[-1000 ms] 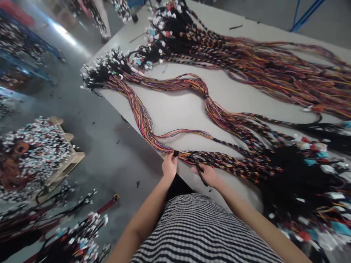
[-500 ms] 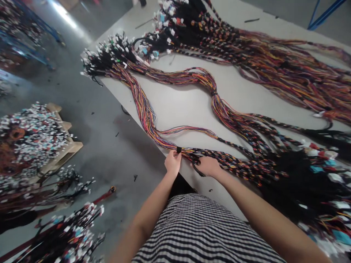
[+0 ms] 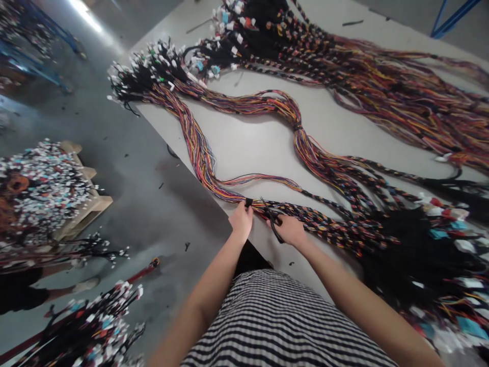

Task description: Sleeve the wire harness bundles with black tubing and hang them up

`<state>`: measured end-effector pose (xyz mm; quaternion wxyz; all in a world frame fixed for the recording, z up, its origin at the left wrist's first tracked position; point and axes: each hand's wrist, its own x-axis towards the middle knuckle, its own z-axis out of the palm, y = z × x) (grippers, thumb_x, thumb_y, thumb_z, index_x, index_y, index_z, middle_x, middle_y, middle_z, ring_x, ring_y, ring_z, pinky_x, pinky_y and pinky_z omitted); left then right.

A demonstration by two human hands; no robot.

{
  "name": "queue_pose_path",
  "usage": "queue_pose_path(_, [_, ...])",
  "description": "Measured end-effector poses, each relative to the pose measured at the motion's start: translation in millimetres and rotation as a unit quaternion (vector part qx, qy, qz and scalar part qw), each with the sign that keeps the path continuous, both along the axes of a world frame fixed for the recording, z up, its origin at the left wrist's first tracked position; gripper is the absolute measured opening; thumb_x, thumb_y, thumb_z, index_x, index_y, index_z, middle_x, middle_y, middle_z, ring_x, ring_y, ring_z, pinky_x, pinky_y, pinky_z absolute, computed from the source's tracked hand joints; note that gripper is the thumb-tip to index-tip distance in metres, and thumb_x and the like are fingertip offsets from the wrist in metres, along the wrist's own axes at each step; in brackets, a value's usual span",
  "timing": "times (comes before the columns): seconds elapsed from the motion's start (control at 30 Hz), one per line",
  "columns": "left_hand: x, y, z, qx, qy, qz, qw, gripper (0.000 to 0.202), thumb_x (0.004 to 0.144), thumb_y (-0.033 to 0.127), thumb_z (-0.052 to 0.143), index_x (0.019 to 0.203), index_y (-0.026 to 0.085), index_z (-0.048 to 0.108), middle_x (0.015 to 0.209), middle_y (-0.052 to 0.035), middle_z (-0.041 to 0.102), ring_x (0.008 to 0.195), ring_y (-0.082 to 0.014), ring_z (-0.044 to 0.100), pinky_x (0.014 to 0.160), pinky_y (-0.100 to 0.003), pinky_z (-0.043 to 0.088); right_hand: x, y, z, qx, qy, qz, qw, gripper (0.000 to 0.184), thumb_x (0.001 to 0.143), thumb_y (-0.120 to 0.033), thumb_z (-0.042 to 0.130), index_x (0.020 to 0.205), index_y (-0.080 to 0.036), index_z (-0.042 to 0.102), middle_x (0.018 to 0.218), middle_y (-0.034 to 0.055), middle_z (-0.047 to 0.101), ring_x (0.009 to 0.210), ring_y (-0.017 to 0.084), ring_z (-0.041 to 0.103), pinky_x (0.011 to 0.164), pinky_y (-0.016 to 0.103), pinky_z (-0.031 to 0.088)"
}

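Head view: both forearms (image 3: 214,278) reached forward; the left hand (image 3: 241,221) pinched the black tape (image 3: 248,202), the right hand (image 3: 291,230) curled round dark scissors (image 3: 275,230). The wire bundle (image 3: 196,155), stringy, multicoloured, lay along the smooth bench's (image 3: 244,145) edge.

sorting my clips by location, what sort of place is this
Likely a factory or workshop handling wiring: long bundles of coloured wires lie across a big table, and white plugs are heaped on a wooden pallet.
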<state>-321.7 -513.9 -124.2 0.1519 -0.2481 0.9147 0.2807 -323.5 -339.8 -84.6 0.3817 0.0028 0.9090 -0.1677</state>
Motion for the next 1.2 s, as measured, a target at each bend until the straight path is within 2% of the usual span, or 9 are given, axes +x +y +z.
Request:
queue_pose_path(0.17, [-10, -2, 0.0, -0.003, -0.049, 0.003, 0.999, 0.020, 0.083, 0.031, 0.065, 0.101, 0.022, 0.064, 0.085, -0.0031, 0.070, 0.087, -0.0198, 0.064, 0.072, -0.026, 0.040, 3, 3, -8.9, -0.015, -0.002, -0.047, 0.999, 0.048, 0.092, -0.059, 0.043, 0.089, -0.018, 0.067, 0.089, 0.0082, 0.069, 0.089, 0.023, 0.064, 0.068, 0.025, 0.040])
queue_pose_path(0.33, [-20, -5, -6.9, 0.036, -0.025, 0.011, 0.999, 0.012, 0.078, 0.028, 0.068, 0.083, 0.018, 0.063, 0.075, -0.0002, 0.066, 0.072, -0.0144, 0.060, 0.063, -0.023, 0.037, 5, 3, -15.3, -0.016, 0.001, -0.070, 0.997, 0.048, 0.091, -0.060, 0.044, 0.088, -0.018, 0.067, 0.089, 0.0075, 0.069, 0.090, 0.023, 0.064, 0.067, 0.025, 0.038])
queue_pose_path(0.47, [-26, -18, -11.3, 0.066, -0.019, -0.034, 0.997, 0.011, 0.077, 0.023, 0.068, 0.071, 0.017, 0.060, 0.064, 0.0020, 0.059, 0.063, -0.0124, 0.054, 0.059, -0.022, 0.035, 5, 1, -13.7, -0.024, 0.007, -0.082, 0.996, 0.045, 0.091, -0.057, 0.046, 0.090, -0.018, 0.068, 0.091, 0.0075, 0.070, 0.092, 0.023, 0.064, 0.069, 0.025, 0.038])
queue_pose_path(0.6, [-29, -33, -11.5, 0.066, -0.043, -0.083, 0.993, 0.011, 0.077, 0.023, 0.065, 0.068, 0.018, 0.061, 0.058, 0.0032, 0.056, 0.059, -0.0128, 0.054, 0.056, -0.023, 0.032, 6, 0, -14.3, -0.040, 0.014, -0.105, 0.994, 0.042, 0.091, -0.055, 0.048, 0.092, -0.019, 0.070, 0.092, 0.0063, 0.070, 0.092, 0.022, 0.064, 0.070, 0.025, 0.039])
queue_pose_path(0.7, [-28, -37, -7.0, 0.040, -0.063, -0.092, 0.993, 0.011, 0.079, 0.025, 0.062, 0.069, 0.019, 0.063, 0.063, 0.0014, 0.062, 0.064, -0.0148, 0.059, 0.057, -0.023, 0.034, 7, 0, -17.1, -0.060, 0.020, -0.122, 0.991, 0.041, 0.091, -0.054, 0.049, 0.092, -0.019, 0.070, 0.091, 0.0054, 0.070, 0.090, 0.020, 0.064, 0.069, 0.024, 0.038])
queue_pose_path(0.83, [-29, -29, 0.6, -0.049, -0.061, -0.090, 0.993, 0.018, 0.083, 0.037, 0.060, 0.079, 0.022, 0.068, 0.086, -0.0043, 0.071, 0.085, -0.0209, 0.065, 0.066, -0.025, 0.040, 8, 0, -20.2, -0.077, 0.034, -0.133, 0.988, 0.038, 0.089, -0.053, 0.052, 0.090, -0.020, 0.070, 0.089, 0.0041, 0.070, 0.087, 0.019, 0.064, 0.068, 0.023, 0.038])
queue_pose_path(0.93, [-36, -22, 0.4, -0.032, -0.063, -0.061, 0.996, 0.022, 0.080, 0.038, 0.060, 0.073, 0.019, 0.068, 0.082, -0.0074, 0.072, 0.084, -0.0233, 0.066, 0.068, -0.027, 0.043, 8, 1, -22.6, -0.093, 0.042, -0.142, 0.985, 0.036, 0.087, -0.053, 0.054, 0.088, -0.021, 0.071, 0.087, 0.0036, 0.070, 0.084, 0.018, 0.063, 0.066, 0.023, 0.038])
queue_pose_path(1.1, [-53, -17, -8.6, 0.039, -0.032, 0.072, 0.996, 0.024, 0.067, 0.039, 0.071, 0.058, 0.020, 0.059, 0.058, -0.0012, 0.063, 0.063, -0.0212, 0.062, 0.060, -0.028, 0.043, 7, 5, -28.9, -0.135, 0.062, -0.174, 0.974, 0.033, 0.084, -0.051, 0.058, 0.087, -0.021, 0.072, 0.085, 0.0037, 0.070, 0.082, 0.018, 0.063, 0.068, 0.023, 0.039])
queue_pose_path(1.2, [-55, -19, -12.7, 0.064, -0.001, 0.079, 0.995, 0.026, 0.065, 0.037, 0.071, 0.055, 0.020, 0.054, 0.053, 0.0013, 0.056, 0.057, -0.0185, 0.056, 0.056, -0.027, 0.040, 3, 7, -30.8, -0.157, 0.071, -0.210, 0.962, 0.031, 0.085, -0.048, 0.058, 0.088, -0.021, 0.072, 0.085, 0.0037, 0.070, 0.084, 0.019, 0.063, 0.070, 0.023, 0.041])
